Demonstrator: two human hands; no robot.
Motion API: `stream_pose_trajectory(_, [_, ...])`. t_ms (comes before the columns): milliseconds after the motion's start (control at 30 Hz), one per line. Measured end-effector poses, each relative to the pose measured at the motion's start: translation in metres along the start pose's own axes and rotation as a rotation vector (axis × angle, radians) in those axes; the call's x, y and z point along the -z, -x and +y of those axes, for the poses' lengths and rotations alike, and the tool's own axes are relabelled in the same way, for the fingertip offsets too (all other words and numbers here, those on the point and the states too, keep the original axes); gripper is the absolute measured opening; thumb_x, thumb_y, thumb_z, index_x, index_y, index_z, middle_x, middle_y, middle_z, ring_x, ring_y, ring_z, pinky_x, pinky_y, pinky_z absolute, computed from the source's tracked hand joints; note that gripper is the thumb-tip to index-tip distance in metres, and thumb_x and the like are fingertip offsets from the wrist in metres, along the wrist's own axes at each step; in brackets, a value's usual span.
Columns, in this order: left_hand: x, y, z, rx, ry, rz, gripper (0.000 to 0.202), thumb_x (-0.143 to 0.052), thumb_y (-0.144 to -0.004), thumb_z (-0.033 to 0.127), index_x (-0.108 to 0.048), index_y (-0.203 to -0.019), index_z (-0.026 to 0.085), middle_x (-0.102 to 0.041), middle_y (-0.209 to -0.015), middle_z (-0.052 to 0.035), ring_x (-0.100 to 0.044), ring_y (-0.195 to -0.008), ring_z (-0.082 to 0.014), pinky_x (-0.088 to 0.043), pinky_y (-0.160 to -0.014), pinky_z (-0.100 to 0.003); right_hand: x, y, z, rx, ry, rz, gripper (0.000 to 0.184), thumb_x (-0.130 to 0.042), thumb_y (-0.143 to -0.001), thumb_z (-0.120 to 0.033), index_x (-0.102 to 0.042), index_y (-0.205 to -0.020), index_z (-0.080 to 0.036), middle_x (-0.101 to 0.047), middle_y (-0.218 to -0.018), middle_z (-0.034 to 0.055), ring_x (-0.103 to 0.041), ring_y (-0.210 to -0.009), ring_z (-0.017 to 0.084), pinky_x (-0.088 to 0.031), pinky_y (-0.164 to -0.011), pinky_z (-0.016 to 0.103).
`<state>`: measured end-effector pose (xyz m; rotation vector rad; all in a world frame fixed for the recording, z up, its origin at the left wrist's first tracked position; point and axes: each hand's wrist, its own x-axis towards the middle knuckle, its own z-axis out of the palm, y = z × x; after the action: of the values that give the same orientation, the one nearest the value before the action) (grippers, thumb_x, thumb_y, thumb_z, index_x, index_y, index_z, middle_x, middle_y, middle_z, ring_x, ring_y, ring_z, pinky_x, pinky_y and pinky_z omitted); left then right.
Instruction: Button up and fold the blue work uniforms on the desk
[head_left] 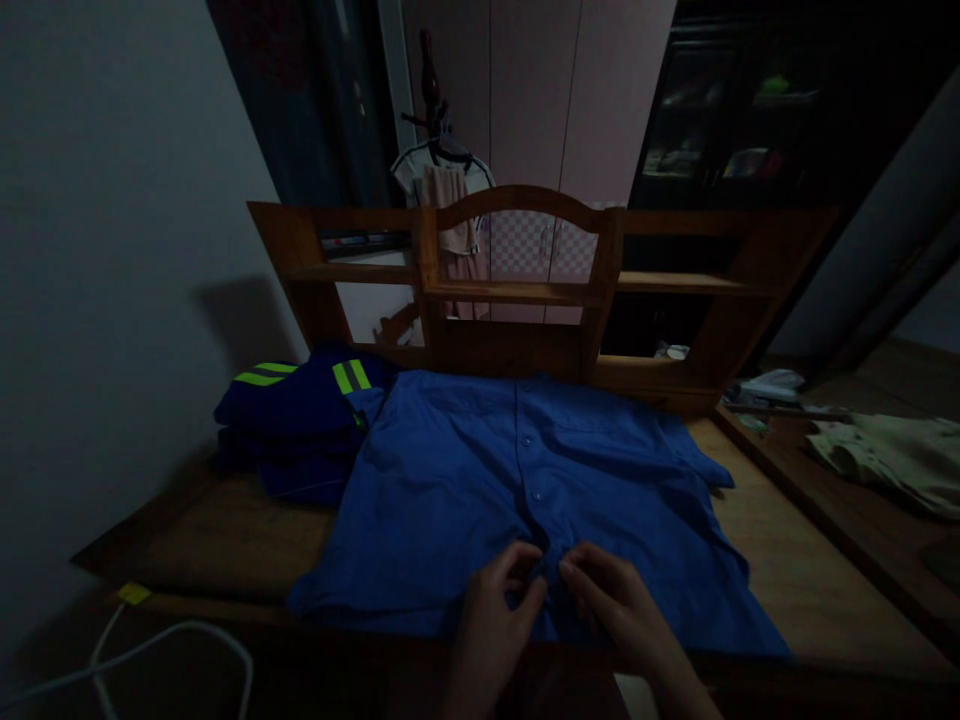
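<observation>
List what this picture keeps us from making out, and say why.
Head view:
1. Blue shirt: the part behind the left hand and right hand, hidden by them.
2. Cream cloth: cut off by the right edge.
3. White cable: cut off by the frame edges.
4. Dark cabinet: contents too dim.

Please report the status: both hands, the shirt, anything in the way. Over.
Left hand and right hand: holding blue shirt by lower front. Shirt spread front up, buttons showing. Nothing seen blocking the hands; folded clothes beside shirt.

Blue shirt (442, 470), seemingly pink-checked cupboard (517, 248)
</observation>
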<state>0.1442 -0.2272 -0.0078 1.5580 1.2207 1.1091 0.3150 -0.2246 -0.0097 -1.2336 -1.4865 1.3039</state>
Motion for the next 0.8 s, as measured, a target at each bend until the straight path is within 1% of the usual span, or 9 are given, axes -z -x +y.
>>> stream_pose_trajectory(133, [-0.0007, -0.0010, -0.0024, 0.028, 0.027, -0.004, 0.016, -0.055, -0.081, 0.021, -0.064, -0.094, 0.019, -0.069, -0.093, -0.0033, -0.065, -0.089, -0.0167, -0.052, -0.077, -0.024, -0.0003, -0.0010, 0.0016, -0.001, -0.020, 0.011, 0.039, -0.054, -0.084, -0.053, -0.056, -0.082, -0.015, -0.047, -0.061, -0.0030, -0.045, -0.053, 0.008, -0.034, -0.047, 0.019])
stream_pose_trajectory(367, [-0.0045, -0.0039, -0.0057, 0.069, 0.030, 0.042, 0.012, -0.058, -0.078, 0.021, -0.065, -0.088, 0.019, -0.069, -0.087, -0.0018, -0.065, -0.085, -0.0170, -0.052, -0.075, -0.024, 0.0001, -0.0025, 0.0031, -0.011, 0.002, 0.022, 0.038, -0.057, -0.082, -0.053, -0.056, -0.083, -0.015, -0.051, -0.063, -0.0021, -0.048, -0.053, 0.009, -0.038, -0.047, 0.019])
stream_pose_trajectory(600, [-0.0056, -0.0028, -0.0088, 0.017, -0.036, 0.053, 0.014, -0.059, -0.080, 0.023, -0.066, -0.091, 0.019, -0.069, -0.089, -0.0030, -0.065, -0.084, -0.0169, -0.053, -0.072, -0.023, -0.0021, -0.0010, -0.0001, 0.010, 0.020, 0.057, 0.036, -0.056, -0.083, -0.052, -0.056, -0.083, -0.016, -0.052, -0.065, -0.0017, -0.049, -0.054, 0.009, -0.038, -0.047, 0.019])
stream_pose_trajectory(800, [-0.0064, -0.0023, -0.0090, -0.003, -0.021, 0.055, 0.014, -0.057, -0.081, 0.021, -0.068, -0.090, 0.018, -0.069, -0.092, -0.0030, -0.065, -0.084, -0.0160, -0.052, -0.073, -0.022, -0.0021, -0.0008, -0.0009, 0.027, 0.030, 0.058, 0.036, -0.055, -0.084, -0.052, -0.056, -0.083, -0.016, -0.053, -0.067, -0.0009, -0.051, -0.057, 0.010, -0.039, -0.049, 0.019])
